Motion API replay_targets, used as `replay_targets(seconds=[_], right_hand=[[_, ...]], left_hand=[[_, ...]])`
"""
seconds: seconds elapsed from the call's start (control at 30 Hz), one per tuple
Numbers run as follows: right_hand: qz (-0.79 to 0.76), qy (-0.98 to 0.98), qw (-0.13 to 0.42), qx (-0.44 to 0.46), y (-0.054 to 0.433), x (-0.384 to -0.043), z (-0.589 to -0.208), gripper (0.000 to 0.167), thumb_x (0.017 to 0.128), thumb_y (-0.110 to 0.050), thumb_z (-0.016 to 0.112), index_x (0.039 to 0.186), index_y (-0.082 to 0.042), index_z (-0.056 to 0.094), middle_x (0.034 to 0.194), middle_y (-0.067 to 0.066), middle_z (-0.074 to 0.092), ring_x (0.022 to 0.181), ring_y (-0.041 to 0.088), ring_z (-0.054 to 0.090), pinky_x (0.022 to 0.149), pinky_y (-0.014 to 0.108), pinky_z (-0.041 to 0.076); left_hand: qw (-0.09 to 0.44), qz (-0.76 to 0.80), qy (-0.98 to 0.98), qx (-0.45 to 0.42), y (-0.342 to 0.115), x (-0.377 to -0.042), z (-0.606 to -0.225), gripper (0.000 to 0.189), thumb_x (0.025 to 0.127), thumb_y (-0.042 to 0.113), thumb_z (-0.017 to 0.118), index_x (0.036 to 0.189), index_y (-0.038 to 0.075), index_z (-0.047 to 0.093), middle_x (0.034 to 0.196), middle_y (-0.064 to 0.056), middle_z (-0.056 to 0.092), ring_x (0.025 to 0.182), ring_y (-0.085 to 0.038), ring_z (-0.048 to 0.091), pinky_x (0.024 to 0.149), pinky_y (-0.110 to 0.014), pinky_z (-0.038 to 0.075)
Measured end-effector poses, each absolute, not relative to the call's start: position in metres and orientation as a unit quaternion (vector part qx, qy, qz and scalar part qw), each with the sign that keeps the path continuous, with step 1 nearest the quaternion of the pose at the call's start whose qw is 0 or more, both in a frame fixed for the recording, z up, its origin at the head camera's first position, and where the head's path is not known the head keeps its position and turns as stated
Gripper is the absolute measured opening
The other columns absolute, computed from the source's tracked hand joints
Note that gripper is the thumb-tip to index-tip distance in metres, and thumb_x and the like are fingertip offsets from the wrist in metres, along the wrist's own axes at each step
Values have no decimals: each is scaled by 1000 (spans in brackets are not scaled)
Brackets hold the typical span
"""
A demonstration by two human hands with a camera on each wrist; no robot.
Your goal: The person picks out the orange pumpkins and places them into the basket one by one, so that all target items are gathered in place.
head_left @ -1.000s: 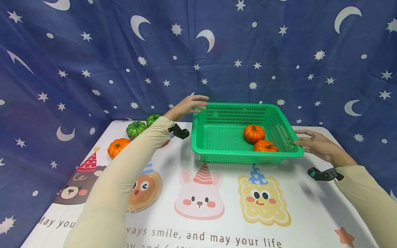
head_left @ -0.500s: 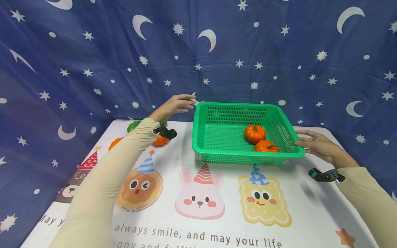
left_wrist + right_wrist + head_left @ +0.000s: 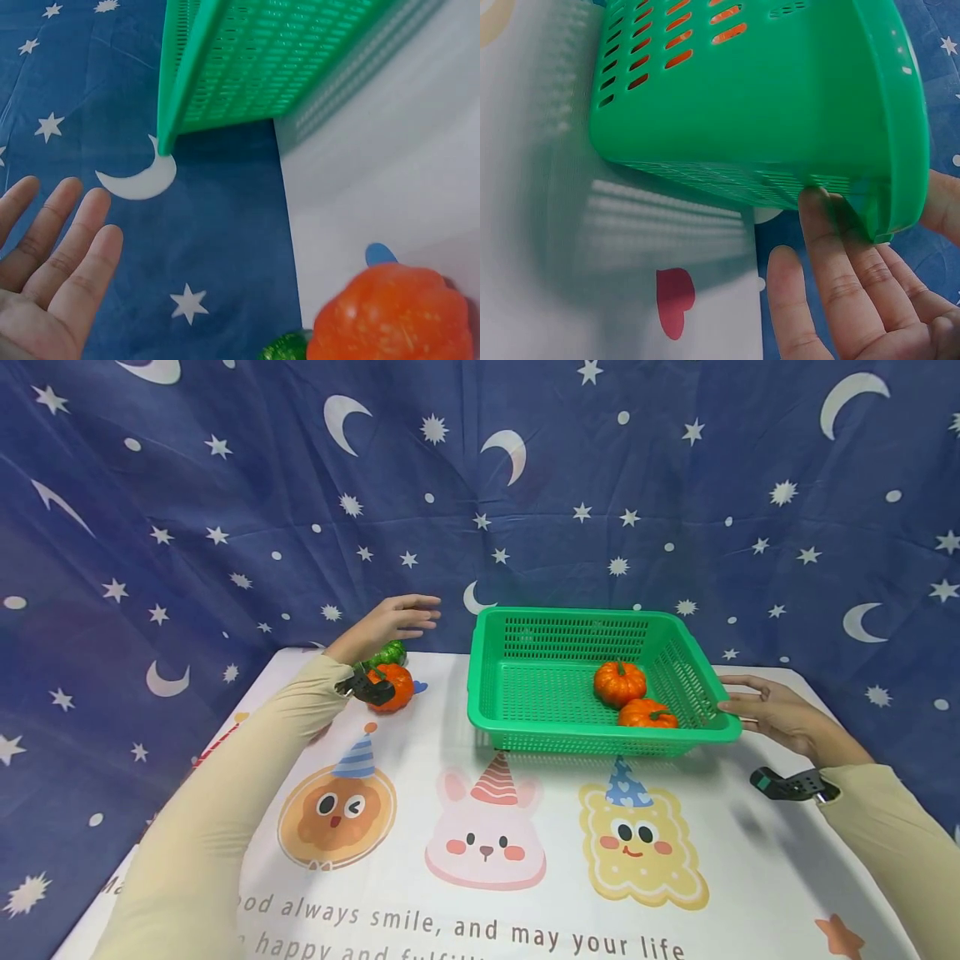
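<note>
Green basket [image 3: 555,732], two pumpkins [image 3: 619,683] inside

well-lit, soft shdws, wrist pics dimmer

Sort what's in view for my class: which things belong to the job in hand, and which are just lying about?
Likely in the job:
green basket, right hand on its rim
two orange pumpkins inside it
another orange pumpkin and a green pumpkin outside, near the open left hand

Likely just setting:
starry backdrop
printed tablecloth
</note>
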State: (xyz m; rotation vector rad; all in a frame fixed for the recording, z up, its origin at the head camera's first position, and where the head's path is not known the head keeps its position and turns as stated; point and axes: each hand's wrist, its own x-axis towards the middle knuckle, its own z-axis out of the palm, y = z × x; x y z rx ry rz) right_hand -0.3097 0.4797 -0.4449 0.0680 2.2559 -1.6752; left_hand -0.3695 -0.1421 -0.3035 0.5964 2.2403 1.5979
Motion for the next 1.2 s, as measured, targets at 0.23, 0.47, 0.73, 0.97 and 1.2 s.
replay_targets(seconds=[0.23, 0.47, 0.73, 0.97, 1.2], right_hand=[[-579, 795, 177, 37, 394, -250, -349, 39, 91, -9, 59, 119, -29, 40, 90, -23, 64, 85, -3, 63, 75, 18, 54], [-564, 808, 169, 38, 401, -257, -358, 40, 89, -15, 64, 114, -33, 39, 91, -25, 64, 86, -4, 63, 76, 18, 55], [-564, 807, 170, 44, 398, -254, -354, 39, 89, -15, 64, 112, -34, 39, 89, -26, 63, 85, -6, 62, 76, 17, 54], [-563, 807, 171, 45, 399, -255, -356, 39, 89, -16, 64, 112, -34, 39, 90, -26, 63, 85, -5, 63, 76, 17, 54], [-565, 806, 171, 44, 400, -254, -357, 39, 90, -16, 63, 113, -33, 38, 89, -25, 64, 84, -5, 63, 76, 18, 55]], left_hand=[[148, 556, 792, 202, -159, -364, -311, 46, 101, 17, 39, 144, 3, 34, 146, -22, 38, 132, -37, 40, 115, -47, 28], [139, 554, 800, 185, -175, -362, -319, 47, 100, 18, 39, 144, 3, 34, 147, -23, 36, 133, -39, 38, 115, -52, 26], [130, 549, 807, 175, -191, -359, -328, 51, 99, 18, 42, 146, 1, 30, 149, -23, 33, 133, -40, 36, 116, -50, 25], [124, 562, 803, 152, -199, -352, -336, 51, 99, 13, 41, 146, -1, 28, 150, -24, 29, 136, -41, 32, 117, -50, 23], [108, 571, 802, 139, -206, -353, -350, 51, 100, 15, 41, 146, 0, 28, 150, -25, 28, 136, -40, 32, 117, -49, 23]])
